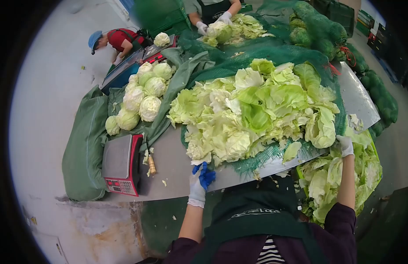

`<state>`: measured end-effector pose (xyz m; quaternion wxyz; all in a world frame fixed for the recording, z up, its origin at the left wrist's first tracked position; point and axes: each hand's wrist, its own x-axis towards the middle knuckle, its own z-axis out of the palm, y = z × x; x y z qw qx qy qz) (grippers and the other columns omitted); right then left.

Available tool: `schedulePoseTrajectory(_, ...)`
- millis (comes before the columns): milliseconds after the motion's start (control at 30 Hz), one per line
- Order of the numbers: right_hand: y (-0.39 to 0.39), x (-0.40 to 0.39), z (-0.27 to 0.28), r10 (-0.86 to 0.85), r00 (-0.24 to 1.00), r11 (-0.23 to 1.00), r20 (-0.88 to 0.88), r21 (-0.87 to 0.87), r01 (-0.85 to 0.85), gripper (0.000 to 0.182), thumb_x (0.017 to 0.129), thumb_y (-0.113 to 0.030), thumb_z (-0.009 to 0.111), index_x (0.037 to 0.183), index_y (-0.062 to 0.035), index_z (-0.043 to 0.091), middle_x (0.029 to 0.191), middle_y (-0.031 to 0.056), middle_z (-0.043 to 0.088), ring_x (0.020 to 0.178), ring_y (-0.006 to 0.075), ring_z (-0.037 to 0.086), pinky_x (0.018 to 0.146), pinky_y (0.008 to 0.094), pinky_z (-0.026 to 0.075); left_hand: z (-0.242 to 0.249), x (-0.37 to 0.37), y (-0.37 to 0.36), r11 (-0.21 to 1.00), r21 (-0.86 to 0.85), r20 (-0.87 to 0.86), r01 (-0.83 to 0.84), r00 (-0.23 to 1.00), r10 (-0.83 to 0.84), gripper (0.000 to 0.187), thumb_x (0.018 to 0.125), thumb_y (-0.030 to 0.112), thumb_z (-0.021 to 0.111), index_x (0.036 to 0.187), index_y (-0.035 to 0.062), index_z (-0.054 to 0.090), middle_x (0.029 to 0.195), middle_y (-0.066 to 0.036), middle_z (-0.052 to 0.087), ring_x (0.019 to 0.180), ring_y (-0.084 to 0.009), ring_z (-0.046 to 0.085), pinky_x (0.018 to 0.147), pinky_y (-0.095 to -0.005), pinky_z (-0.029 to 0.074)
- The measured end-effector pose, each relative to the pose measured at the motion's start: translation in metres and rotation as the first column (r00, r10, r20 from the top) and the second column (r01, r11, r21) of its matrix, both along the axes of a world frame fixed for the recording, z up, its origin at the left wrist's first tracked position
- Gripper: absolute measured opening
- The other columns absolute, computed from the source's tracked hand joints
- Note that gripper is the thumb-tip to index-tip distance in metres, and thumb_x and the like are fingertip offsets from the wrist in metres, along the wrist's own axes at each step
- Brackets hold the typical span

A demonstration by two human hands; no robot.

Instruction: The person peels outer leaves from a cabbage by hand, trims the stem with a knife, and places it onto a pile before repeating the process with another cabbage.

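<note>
My left hand (200,180), in a white glove with a blue piece over the fingers, is at the table's front edge, touching the near side of a big heap of loose cabbage leaves (252,110). The leaves lie on green netting (243,166). My right hand (345,145), white-gloved, is at the heap's right corner by the net's edge, fingers closed; what they hold is too small to make out. Below it stands a green crate (374,147) full of leaves.
Left of the heap are trimmed cabbages (150,108), a red scale (120,160) and a wooden-handled knife (151,163). A co-worker (215,11) handles cabbage across the table; another person (120,40) bends at back left. Netted cabbages (320,31) lie back right.
</note>
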<state>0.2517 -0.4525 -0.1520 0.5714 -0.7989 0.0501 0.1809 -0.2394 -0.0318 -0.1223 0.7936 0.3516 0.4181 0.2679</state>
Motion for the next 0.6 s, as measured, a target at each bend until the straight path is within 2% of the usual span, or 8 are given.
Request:
schedulePoseTrajectory(100,-0.003,0.000,0.000,0.099,0.993,0.978,-0.061,0.189,-0.086,0.007,0.077,-0.006,0.059,0.075,-0.0031,0.064,0.066,0.0078,0.063,0.058,0.0243,0.060,0.051,0.0386,0.047,-0.009,0.000,0.021,0.979,-0.081,0.030,0.185,0.983,-0.184,0.018,0.091,0.021,0.055,0.105,0.0115,0.058,0.067,0.004,0.049,0.051,-0.0118,0.048,0.046,-0.0252,0.042)
schedulePoseTrajectory(167,0.000,-0.014,0.009,0.281,0.916,0.948,0.285,-0.228,-0.220,0.011,0.077,-0.006,0.054,0.074,-0.0008,0.063,0.066,0.0173,0.062,0.061,0.0309,0.061,0.055,0.0436,0.047,-0.037,-0.007,0.049,0.959,-0.238,0.206,0.151,0.973,-0.102,0.008,0.094,0.024,0.054,0.098,0.0175,0.055,0.060,0.007,0.040,0.045,-0.0072,0.036,0.040,-0.0229,0.029)
schedulePoseTrajectory(233,-0.010,0.022,-0.043,0.708,0.576,0.466,0.409,-0.883,0.054,0.029,0.080,-0.019,0.047,0.069,0.0038,0.062,0.072,0.0244,0.063,0.065,0.0352,0.063,0.057,0.0442,0.049,-0.001,-0.016,0.054,0.940,-0.183,0.411,0.288,0.891,-0.193,0.013,0.094,0.024,0.051,0.104,0.0173,0.056,0.060,0.008,0.039,0.045,-0.0053,0.033,0.040,-0.0220,0.027)
schedulePoseTrajectory(267,-0.004,0.014,-0.036,0.656,0.625,0.513,0.423,-0.857,0.041,0.027,0.079,-0.017,0.048,0.073,0.0057,0.060,0.076,0.0305,0.060,0.072,0.0422,0.062,0.062,0.0484,0.047,0.013,-0.018,0.060,0.962,-0.109,0.438,0.251,0.881,-0.180,0.016,0.093,0.022,0.051,0.108,0.0164,0.056,0.061,0.008,0.042,0.046,-0.0057,0.034,0.040,-0.0223,0.027)
schedulePoseTrajectory(300,0.010,-0.001,-0.028,0.214,0.788,0.805,0.577,-0.561,0.192,0.025,0.078,-0.015,0.049,0.080,0.0066,0.060,0.075,0.0294,0.061,0.075,0.0459,0.060,0.066,0.0496,0.046,0.031,-0.014,0.063,0.978,-0.033,0.466,0.205,0.869,-0.166,0.021,0.093,0.020,0.051,0.112,0.0156,0.056,0.062,0.007,0.044,0.047,-0.0062,0.035,0.041,-0.0226,0.028)
schedulePoseTrajectory(367,0.016,-0.005,-0.020,0.080,0.788,0.826,0.610,-0.483,0.291,0.024,0.076,-0.012,0.048,0.087,0.0064,0.059,0.079,0.0288,0.062,0.078,0.0473,0.058,0.070,0.0481,0.046,0.081,0.000,0.047,0.995,-0.083,0.380,-0.050,0.921,0.078,0.027,0.091,0.024,0.052,0.115,0.0108,0.055,0.069,0.003,0.055,0.052,-0.0076,0.047,0.046,-0.0237,0.037)
schedulePoseTrajectory(433,0.021,-0.019,-0.001,-0.090,0.851,0.917,0.518,-0.289,0.273,0.025,0.075,-0.011,0.047,0.087,0.0067,0.059,0.081,0.0278,0.062,0.078,0.0430,0.059,0.071,0.0455,0.045,0.103,-0.003,0.040,0.915,0.386,0.063,0.120,0.986,-0.156,0.026,0.090,0.021,0.057,0.112,0.0061,0.057,0.073,-0.002,0.060,0.061,-0.0110,0.058,0.052,-0.0255,0.049)
schedulePoseTrajectory(600,0.002,0.000,-0.036,-0.033,0.863,0.968,0.504,-0.197,0.152,0.025,0.076,-0.011,0.043,0.081,0.0064,0.060,0.068,0.0159,0.061,0.063,0.0293,0.054,0.062,0.0413,0.042,0.033,-0.044,0.010,0.778,0.487,-0.647,0.397,0.762,0.017,0.028,0.084,0.026,0.068,0.100,0.0039,0.066,0.074,-0.005,0.064,0.055,-0.0090,0.057,0.049,-0.0261,0.045)
